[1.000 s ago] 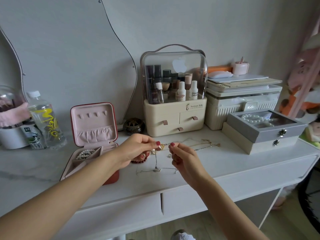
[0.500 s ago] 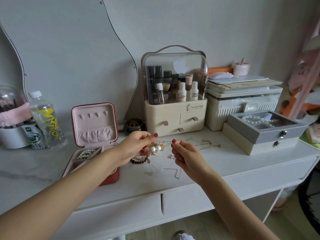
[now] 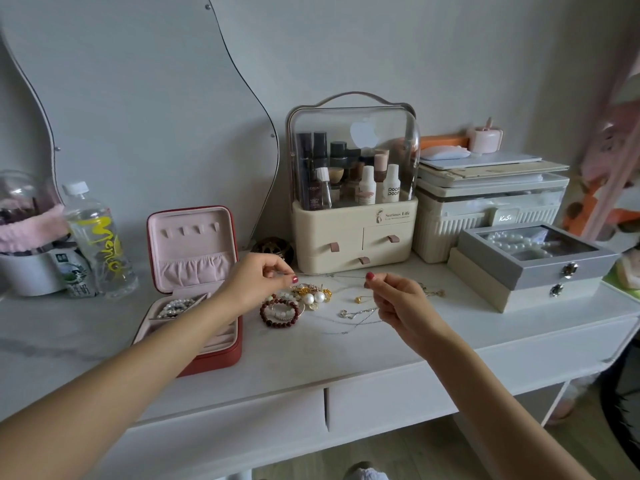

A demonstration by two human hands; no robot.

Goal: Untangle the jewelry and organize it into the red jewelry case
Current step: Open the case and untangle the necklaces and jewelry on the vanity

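The red jewelry case (image 3: 221, 358) stands open at the left of the white dresser top, pink inside, with a pearl strand (image 3: 175, 306) in a back compartment. My left hand (image 3: 258, 282) and my right hand (image 3: 394, 299) each pinch one end of a thin silver chain (image 3: 332, 276), stretched between them above the table. Below lies the jewelry pile: a dark red bead bracelet (image 3: 278, 315), gold pieces with two pearls (image 3: 313, 296), a small gold ring (image 3: 359, 299) and loose silver chains (image 3: 356, 315).
A cream cosmetics organizer (image 3: 353, 233) stands behind the pile. Stacked grey and cream jewelry boxes (image 3: 533, 268) sit at the right, a white storage box (image 3: 485, 216) behind them. A water bottle (image 3: 98, 237) and white tub (image 3: 24, 271) are far left.
My hands have moved apart and lifted, pulling the thin chain taut between them. The pile of bracelets and pearls under the left hand is now uncovered.
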